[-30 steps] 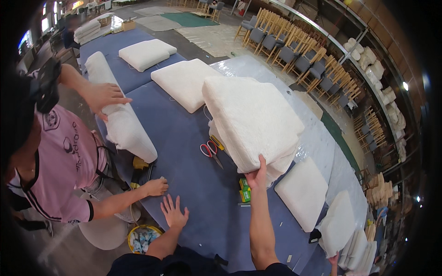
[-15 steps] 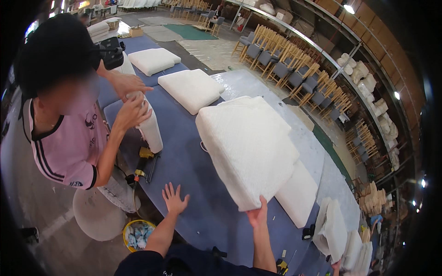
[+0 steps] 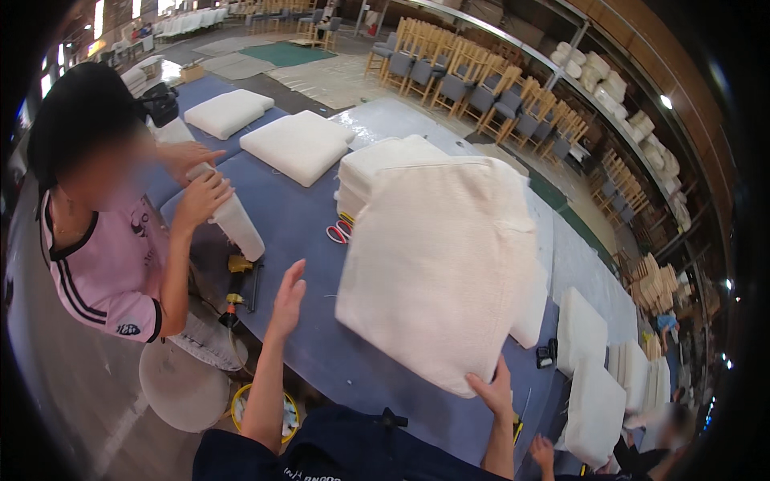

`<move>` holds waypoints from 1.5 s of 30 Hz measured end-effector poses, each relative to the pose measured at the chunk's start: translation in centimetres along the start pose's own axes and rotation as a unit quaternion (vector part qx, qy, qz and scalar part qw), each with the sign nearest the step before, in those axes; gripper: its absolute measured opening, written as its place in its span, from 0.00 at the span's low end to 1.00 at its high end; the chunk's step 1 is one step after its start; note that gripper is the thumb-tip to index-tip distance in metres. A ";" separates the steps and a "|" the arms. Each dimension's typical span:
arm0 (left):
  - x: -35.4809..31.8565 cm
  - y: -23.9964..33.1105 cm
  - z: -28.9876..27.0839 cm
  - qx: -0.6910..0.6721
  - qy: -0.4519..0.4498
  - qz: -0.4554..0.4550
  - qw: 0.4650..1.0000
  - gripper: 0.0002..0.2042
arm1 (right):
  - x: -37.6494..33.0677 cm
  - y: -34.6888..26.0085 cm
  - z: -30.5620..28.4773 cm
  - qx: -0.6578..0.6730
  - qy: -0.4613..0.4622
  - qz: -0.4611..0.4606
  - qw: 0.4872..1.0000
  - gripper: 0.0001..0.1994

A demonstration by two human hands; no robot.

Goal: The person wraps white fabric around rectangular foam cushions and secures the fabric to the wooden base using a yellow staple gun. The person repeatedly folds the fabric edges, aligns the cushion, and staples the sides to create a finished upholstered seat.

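The right hand (image 3: 493,393) grips the near corner of a big cushion (image 3: 441,264), fingers closed over its lower edge. The cushion is a thick, soft-cornered square in a fuzzy cream, fleece-like cover, lifted and tilted above the desk (image 3: 321,337), with its face turned toward the camera. The left hand (image 3: 287,293) is raised over the desk, palm flat, fingers stretched wide and holding nothing, well apart from the cushion.

The desk wears a smooth blue-grey cloth. Behind the held cushion lies a stack of similar cream cushions (image 3: 377,164), and red-handled scissors (image 3: 339,232) lie on the cloth just beside that stack. Two more plump white cushions (image 3: 297,144) (image 3: 228,112) rest flat farther back. Along the right edge, flatter white foam pads (image 3: 579,333) stand on end.

On the left a person in a pink shirt (image 3: 104,264) holds a rolled white bundle (image 3: 237,224) with both hands. Below it a yellow power tool (image 3: 237,280) hangs by the desk edge. Rows of wooden chairs (image 3: 473,80) with grey seats fill the floor beyond.
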State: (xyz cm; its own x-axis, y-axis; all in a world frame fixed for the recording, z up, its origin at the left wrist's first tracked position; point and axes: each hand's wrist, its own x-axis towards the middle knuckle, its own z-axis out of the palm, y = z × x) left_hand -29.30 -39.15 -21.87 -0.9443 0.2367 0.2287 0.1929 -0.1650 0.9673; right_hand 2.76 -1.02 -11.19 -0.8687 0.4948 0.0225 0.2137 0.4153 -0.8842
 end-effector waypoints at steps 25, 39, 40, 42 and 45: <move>5.7 21.6 11.5 0.179 -0.085 0.415 0.888 0.44 | -3.2 2.4 -0.9 0.360 -0.249 0.153 0.886 0.49; -11.1 9.8 14.8 0.107 -0.166 0.290 0.936 0.47 | 5.7 -2.5 5.1 0.452 -0.224 0.125 0.854 0.44; -9.8 11.4 15.5 0.107 -0.150 0.278 0.943 0.47 | 7.3 -4.2 5.3 0.450 -0.235 0.117 0.854 0.44; -6.4 12.3 15.1 0.153 -0.121 0.266 0.944 0.49 | 10.1 -9.0 7.4 0.463 -0.246 0.100 0.846 0.43; -2.2 15.1 13.4 0.129 -0.167 0.154 0.965 0.50 | 11.0 -16.2 11.1 0.524 -0.188 0.101 0.825 0.34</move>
State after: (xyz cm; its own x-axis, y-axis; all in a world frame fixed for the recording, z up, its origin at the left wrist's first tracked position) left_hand -20.73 -29.36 -6.28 -0.7011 0.5177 0.4903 0.5510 -0.0430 0.8334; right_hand -15.19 -10.75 -1.82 -0.9819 0.1205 -0.1462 0.0377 -0.6319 -0.7741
